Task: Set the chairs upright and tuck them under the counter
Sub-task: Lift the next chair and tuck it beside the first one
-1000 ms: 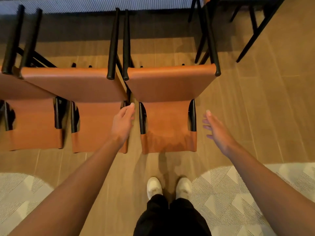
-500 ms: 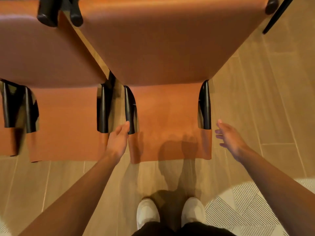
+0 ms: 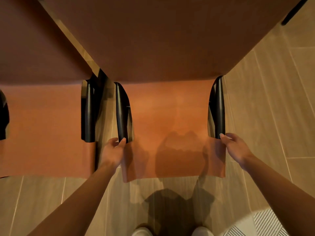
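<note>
A tan leather chair with black frame posts lies tipped on its back on the floor right in front of me, its seat filling the top of the view. My left hand is curled around the lower end of its left black post. At the foot of the right post, my right hand has its fingertips on the backrest's edge. A second tan chair lies the same way just to the left. The counter is out of view.
The floor is pale wood-look plank tile. A patterned rug corner shows at the bottom right, and my white shoes stand at the bottom edge. A black leg of another piece of furniture crosses the top right.
I have leaned down closer to the right chair. My left hand has closed around its left post, and my right hand has come in to touch the backrest by the right post.
</note>
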Available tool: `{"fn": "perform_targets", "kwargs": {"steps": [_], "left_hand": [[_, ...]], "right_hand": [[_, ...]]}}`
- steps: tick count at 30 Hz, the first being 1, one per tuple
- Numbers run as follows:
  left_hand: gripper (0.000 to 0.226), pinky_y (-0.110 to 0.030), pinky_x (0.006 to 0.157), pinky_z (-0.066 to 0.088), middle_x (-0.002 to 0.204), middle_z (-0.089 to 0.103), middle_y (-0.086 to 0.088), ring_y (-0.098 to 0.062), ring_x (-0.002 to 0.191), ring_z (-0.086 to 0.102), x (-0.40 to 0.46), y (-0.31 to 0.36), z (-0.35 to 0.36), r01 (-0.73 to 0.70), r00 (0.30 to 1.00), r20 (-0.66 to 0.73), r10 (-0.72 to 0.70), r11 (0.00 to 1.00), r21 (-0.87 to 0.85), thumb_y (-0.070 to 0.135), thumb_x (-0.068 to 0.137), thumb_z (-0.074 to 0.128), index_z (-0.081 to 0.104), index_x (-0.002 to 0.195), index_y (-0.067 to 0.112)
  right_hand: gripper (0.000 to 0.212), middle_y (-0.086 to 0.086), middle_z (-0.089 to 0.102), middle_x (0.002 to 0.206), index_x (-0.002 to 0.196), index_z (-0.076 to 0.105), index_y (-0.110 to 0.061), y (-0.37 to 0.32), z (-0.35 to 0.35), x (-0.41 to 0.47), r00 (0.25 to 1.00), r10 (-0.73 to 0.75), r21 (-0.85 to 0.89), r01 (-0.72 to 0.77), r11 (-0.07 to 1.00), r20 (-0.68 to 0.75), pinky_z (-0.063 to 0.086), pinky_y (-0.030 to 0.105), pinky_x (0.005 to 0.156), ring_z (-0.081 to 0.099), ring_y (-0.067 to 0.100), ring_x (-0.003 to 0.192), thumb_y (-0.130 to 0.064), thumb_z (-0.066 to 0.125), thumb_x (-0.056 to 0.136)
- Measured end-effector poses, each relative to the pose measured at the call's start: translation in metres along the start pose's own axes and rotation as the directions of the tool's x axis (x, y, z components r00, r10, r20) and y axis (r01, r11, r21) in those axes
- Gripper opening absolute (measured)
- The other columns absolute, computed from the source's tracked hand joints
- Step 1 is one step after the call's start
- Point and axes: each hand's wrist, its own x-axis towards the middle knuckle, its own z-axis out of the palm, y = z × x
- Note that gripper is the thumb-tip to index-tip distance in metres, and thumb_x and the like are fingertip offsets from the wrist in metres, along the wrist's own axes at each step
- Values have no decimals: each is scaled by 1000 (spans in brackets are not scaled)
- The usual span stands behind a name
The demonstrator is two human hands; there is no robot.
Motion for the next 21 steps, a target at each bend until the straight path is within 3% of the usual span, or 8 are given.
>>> {"fn": "perform_targets", "kwargs": {"steps": [4,6,9,13,16,21], "left_hand": [[54,-34,89,47,109,65,2,-20,99,62,17,-9,5,31,999,-16,-31,999,22,47,96,65,56,138,14],[48,-43,95,53,110,68,-4,-25,103,65,21,-15,10,71,997,0,-71,997,19,47,96,65,60,131,14],[27,-44,86,55,101,71,-5,-26,94,66,17,-25,19,126,991,51,-125,992,-23,46,97,65,64,100,19],[21,-38,78,48,94,69,-1,-23,93,63,14,-29,22,78,996,48,-77,996,-31,42,100,62,63,92,22],[23,-37,78,49,95,71,-3,-23,91,64,11,-26,16,71,995,76,-70,997,-19,40,101,60,65,93,20],[24,-31,65,48,94,68,0,-18,89,63,-11,-4,-1,55,997,62,-55,998,5,46,100,59,60,90,24]], "right_hand": [[62,12,59,138,151,43,-13,12,5,11,1000,17,16,-17,1000,-15,41,34,89,55,21,107,-43,61,100],[58,11,62,132,150,43,-15,21,8,14,999,45,51,-45,998,-4,47,39,90,59,24,107,-39,62,101],[37,8,68,119,133,56,-19,30,13,16,997,72,92,-73,993,13,54,36,76,66,23,98,-35,64,100],[15,9,71,107,110,65,-19,33,18,19,998,58,121,-53,991,-39,50,31,60,67,20,86,-28,67,98],[21,10,73,103,113,68,-14,30,13,15,997,72,107,-68,992,-33,52,33,62,68,24,86,-29,66,99],[27,14,73,104,115,68,-9,7,-8,-5,997,78,66,-76,995,-30,53,33,64,68,28,87,-31,67,98]]}}
